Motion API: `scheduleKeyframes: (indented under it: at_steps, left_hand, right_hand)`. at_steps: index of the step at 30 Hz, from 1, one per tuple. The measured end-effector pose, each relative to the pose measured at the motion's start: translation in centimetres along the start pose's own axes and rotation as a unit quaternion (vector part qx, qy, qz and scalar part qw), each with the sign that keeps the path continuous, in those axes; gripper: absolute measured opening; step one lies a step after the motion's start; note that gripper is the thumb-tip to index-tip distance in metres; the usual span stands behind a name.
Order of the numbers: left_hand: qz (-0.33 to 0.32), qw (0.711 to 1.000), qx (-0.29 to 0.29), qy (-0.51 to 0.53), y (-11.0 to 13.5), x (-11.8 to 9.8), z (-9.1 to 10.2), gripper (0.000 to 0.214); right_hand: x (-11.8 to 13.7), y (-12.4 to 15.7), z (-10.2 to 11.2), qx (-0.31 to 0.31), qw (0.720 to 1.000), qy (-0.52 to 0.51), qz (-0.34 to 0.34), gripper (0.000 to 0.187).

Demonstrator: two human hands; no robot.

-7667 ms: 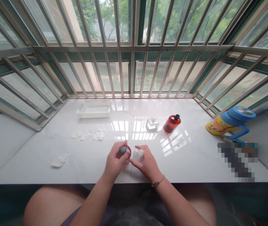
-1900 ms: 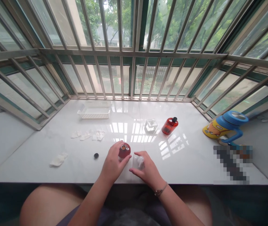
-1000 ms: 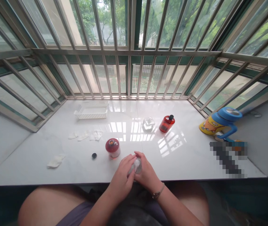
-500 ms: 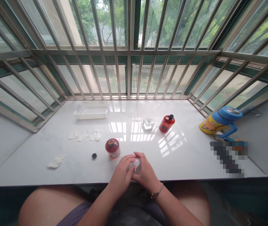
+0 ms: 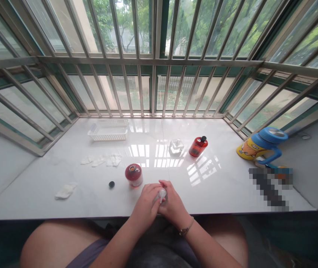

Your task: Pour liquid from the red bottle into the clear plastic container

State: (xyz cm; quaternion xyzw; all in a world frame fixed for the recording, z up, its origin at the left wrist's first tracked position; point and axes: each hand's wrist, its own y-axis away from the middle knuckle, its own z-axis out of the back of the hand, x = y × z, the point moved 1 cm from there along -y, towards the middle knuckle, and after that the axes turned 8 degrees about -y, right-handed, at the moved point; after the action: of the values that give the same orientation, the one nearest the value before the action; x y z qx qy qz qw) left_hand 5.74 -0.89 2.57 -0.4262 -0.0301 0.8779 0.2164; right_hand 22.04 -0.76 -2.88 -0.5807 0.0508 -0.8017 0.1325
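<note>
At the front edge of the white counter, both of my hands are wrapped around a small clear pump bottle point(image 5: 162, 193). Its whitish pump head and spout show between my fingers, while most of its body is hidden. My left hand point(image 5: 147, 199) closes on it from the left, thumb near the spout. My right hand point(image 5: 173, 201) grips it from the right. Just beyond my left hand stands a red bottle point(image 5: 134, 177) with its neck uncapped. A black cap point(image 5: 111, 184) lies on the counter to the left of that bottle.
A capped red bottle point(image 5: 198, 146) and a clear square glass container point(image 5: 176, 147) stand farther back. Crumpled white tissues point(image 5: 66, 191) lie left, with a white basket point(image 5: 108, 132) behind. At right are a blue-and-yellow flask point(image 5: 259, 143) and a blurred-out dark object point(image 5: 269, 188). Metal bars line the window.
Both hands stay around the pump bottle in nearly the same place, with only a slight shift of the fingers. The view has moved a little; the other things stay put.
</note>
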Motion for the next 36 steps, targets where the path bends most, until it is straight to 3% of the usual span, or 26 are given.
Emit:
scheduleKeyframes:
  at_steps: [5,8,13,15,18,22,26,30,34,36]
  left_hand:
    - [0.038,0.998,-0.054,0.019,-0.2,0.2,-0.8,0.007]
    - [0.070,0.994,-0.078,0.034,-0.4,0.2,-0.8,0.015]
    - [0.044,0.998,-0.002,0.053,0.0,-0.1,0.4,0.039]
    - [0.069,0.994,0.023,0.083,0.4,-0.1,0.8,0.036]
    - [0.125,0.982,0.021,0.139,0.9,0.0,0.9,0.030]
    - [0.081,0.992,0.019,0.090,0.9,0.1,0.8,0.052]
    - [0.115,0.986,0.018,0.118,0.8,0.2,0.5,0.037]
    - [0.094,0.991,0.016,0.094,0.8,0.0,0.6,0.053]
    - [0.130,0.983,0.021,0.129,0.7,-0.1,0.7,0.035]
    - [0.136,0.983,0.012,0.125,0.7,-0.1,0.7,0.044]
  right_hand:
    - [0.1,0.1,0.1,-0.005,1.000,0.001,0.019,0.078]
    - [0.1,0.1,0.1,-0.009,1.000,-0.002,0.017,0.078]
    - [0.0,0.2,0.1,-0.004,1.000,0.001,0.015,0.083]
    - [-0.1,0.2,0.1,-0.001,1.000,0.000,0.004,0.087]
    - [-0.2,0.2,0.1,0.001,1.000,-0.001,-0.007,0.091]
    - [-0.1,0.1,0.1,0.001,1.000,-0.005,0.010,0.090]
    - [0.1,0.1,0.2,-0.004,1.000,-0.005,-0.009,0.090]
    - [0.3,0.1,0.3,-0.001,1.000,-0.002,0.000,0.088]
    - [0.2,0.1,0.3,0.001,1.000,0.005,-0.005,0.087]
    - [0.1,0.1,0.2,0.003,1.000,0.003,-0.006,0.087]
